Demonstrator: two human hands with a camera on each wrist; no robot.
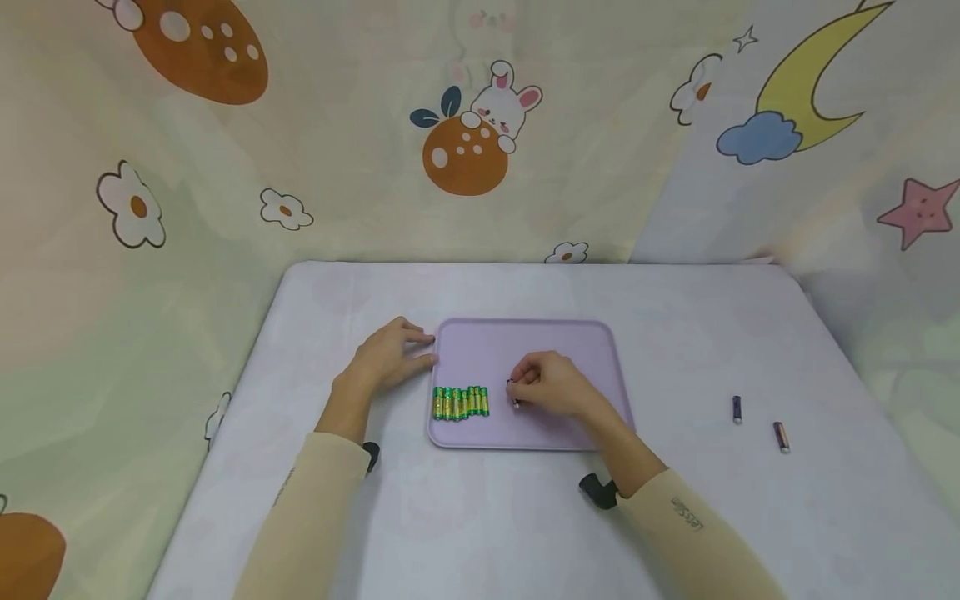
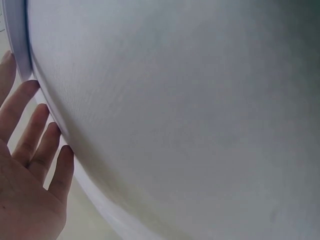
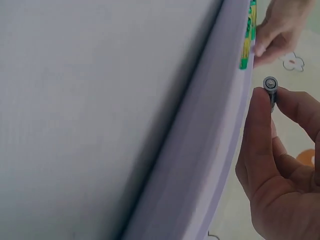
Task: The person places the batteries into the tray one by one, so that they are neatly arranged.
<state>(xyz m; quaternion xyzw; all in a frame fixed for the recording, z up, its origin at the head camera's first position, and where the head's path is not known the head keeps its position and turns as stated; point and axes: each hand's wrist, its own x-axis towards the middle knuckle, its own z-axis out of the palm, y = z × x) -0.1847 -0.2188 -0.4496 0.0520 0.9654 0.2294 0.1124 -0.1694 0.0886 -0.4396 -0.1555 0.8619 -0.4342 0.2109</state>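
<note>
My right hand [image 1: 551, 385] pinches a battery [image 3: 270, 86] between thumb and fingers over the purple tray [image 1: 525, 337]. In the right wrist view its round metal end faces the camera, while the fingers hide much of its body. A row of several green batteries [image 1: 459, 403] lies side by side at the tray's left part. My left hand [image 1: 386, 357] touches the tray's left edge with extended fingertips. In the left wrist view, the fingers [image 2: 32, 132] are spread and hold nothing.
Two dark batteries, one nearer [image 1: 737, 409] and one farther right [image 1: 782, 437], lie on the white table [image 1: 480, 517] to the right of the tray. A printed cloth [image 1: 337, 125] hangs behind the table.
</note>
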